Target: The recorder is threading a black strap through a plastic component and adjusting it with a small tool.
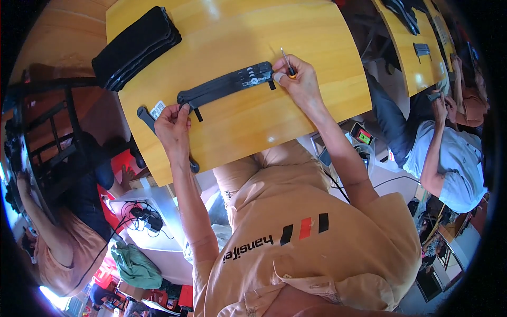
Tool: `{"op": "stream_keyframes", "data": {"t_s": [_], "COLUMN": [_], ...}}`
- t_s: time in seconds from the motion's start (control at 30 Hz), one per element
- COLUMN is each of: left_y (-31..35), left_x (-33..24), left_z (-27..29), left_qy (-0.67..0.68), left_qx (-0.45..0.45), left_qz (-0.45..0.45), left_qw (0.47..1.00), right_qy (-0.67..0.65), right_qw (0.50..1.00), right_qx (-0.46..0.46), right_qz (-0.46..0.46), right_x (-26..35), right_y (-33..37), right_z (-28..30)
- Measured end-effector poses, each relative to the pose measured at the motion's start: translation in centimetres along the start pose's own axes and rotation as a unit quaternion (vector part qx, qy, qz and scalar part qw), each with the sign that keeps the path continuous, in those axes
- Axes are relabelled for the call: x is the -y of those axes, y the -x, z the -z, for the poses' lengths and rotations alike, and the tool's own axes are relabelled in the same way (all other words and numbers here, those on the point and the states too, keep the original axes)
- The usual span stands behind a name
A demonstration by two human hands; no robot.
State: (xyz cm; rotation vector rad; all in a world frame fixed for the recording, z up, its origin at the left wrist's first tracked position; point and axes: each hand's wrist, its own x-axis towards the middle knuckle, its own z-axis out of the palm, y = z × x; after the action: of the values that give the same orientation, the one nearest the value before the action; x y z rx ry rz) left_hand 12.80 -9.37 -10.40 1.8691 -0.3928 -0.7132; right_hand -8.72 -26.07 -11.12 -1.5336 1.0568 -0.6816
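Note:
A long flat black fabric strap (222, 87) with white print near its right end lies slantwise on the yellow table. Two short black tabs stick out from its near edge. My left hand (173, 127) is closed, thumb and fingertips pinching the strap's left end. Closed around a small pointed tool (291, 73) with an orange-and-black handle is my right hand (301, 84), beside the strap's right end. The tool's thin metal shaft points away from me; whether it is an awl or a screwdriver I cannot tell. Another black strap (145, 116) runs under my left wrist, next to a white label (157, 109).
A thick stack of black fabric pieces (137, 47) lies at the table's far left. The wooden table (227, 137) ends just before my lap. Another person (449, 158) works at a table on the right, and one (68, 238) sits on the left. Cables (145, 216) lie at lower left.

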Motion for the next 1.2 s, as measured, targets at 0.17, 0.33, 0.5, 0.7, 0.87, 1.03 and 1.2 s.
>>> {"op": "stream_keyframes", "data": {"t_s": [0.17, 0.33, 0.5, 0.7, 0.87, 1.03, 1.2], "left_y": [0.0, -0.1, 0.0, -0.1, -0.1, 0.0, -0.1], "left_x": [-0.1, 0.2, 0.2, 0.4, 0.4, 0.2, 0.4], "left_z": [0.0, 0.0, 0.0, -0.1, -0.1, -0.4, -0.4], "left_qy": [-0.001, -0.007, -0.002, -0.009, 0.012, 0.018, 0.003], "left_qx": [-0.003, -0.007, -0.007, -0.016, -0.011, -0.012, -0.015], "left_qz": [-0.001, -0.010, -0.005, -0.006, -0.010, -0.013, -0.020], "left_qw": [1.000, 1.000, 1.000, 1.000, 1.000, 1.000, 1.000], "right_qy": [0.001, -0.005, 0.003, 0.013, 0.020, 0.038, 0.053], "right_qw": [1.000, 1.000, 1.000, 1.000, 1.000, 0.999, 0.998], "right_qx": [-0.002, -0.006, -0.012, -0.012, -0.016, -0.017, -0.027], "right_qz": [0.008, 0.001, 0.012, 0.004, 0.007, 0.010, 0.011], "right_x": [-0.2, -0.1, 0.1, 0.1, 0.2, 0.4, 0.6], "right_y": [0.0, 0.0, 0.0, 0.0, 0.0, 0.0, 0.0], "right_z": [-0.1, -0.2, -0.3, -0.2, -0.3, -0.3, -0.5]}}
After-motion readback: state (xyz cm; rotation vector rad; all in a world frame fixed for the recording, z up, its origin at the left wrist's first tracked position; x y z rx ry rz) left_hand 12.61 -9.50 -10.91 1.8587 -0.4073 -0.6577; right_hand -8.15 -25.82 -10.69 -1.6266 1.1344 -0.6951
